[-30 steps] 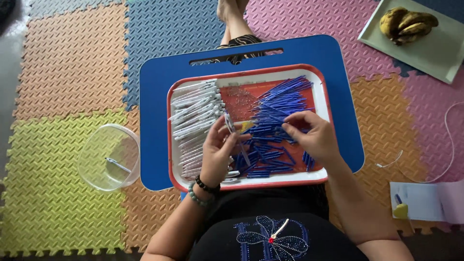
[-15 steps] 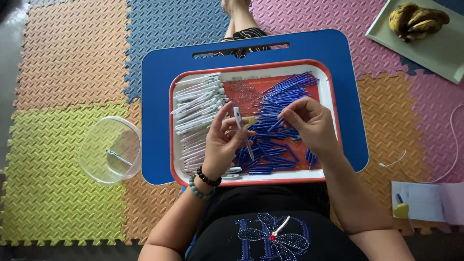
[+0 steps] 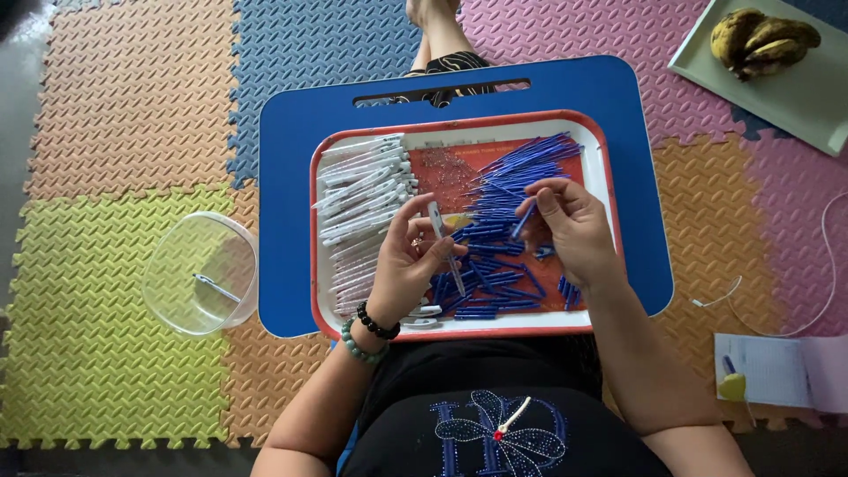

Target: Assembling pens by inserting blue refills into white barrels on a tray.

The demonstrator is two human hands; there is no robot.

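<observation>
Left hand (image 3: pixel 408 265) closed around a white pen barrel (image 3: pixel 446 249), pinched between thumb and fingers. Barrel nearly upright in the frame, long axis running from near the fingertips down toward the body, lower tip slanting slightly right and ending over the blue parts. Right hand (image 3: pixel 570 225) pinching a thin blue refill (image 3: pixel 523 221) at thumb and forefinger, other fingers curled; refill tilted, lower end pointing down-left toward the barrel, a small gap between the two pieces.

Beneath both hands, a red-rimmed tray (image 3: pixel 459 329) on a blue lap desk (image 3: pixel 291 159). Left of the left hand, a stack of white barrels (image 3: pixel 362 208) lying mostly crosswise, touching one another. Under and between the hands, a heap of blue refills (image 3: pixel 503 185) fanned out toward the tray's far right corner. Beyond the left fingertips, a scatter of tiny springs (image 3: pixel 442 163) on bare tray floor, the only open patch inside the rim.

Tray rim close outside the right wrist; near rim just under the left wrist with its bead bracelets (image 3: pixel 371 331). Well to the left of the left hand, a clear plastic tub (image 3: pixel 168 265) on the foam mat (image 3: pixel 88 132), one pen inside. Far beyond the right hand, a pale tray with bananas (image 3: pixel 764 40); to the right of the right forearm, a paper sheet (image 3: pixel 768 371).
</observation>
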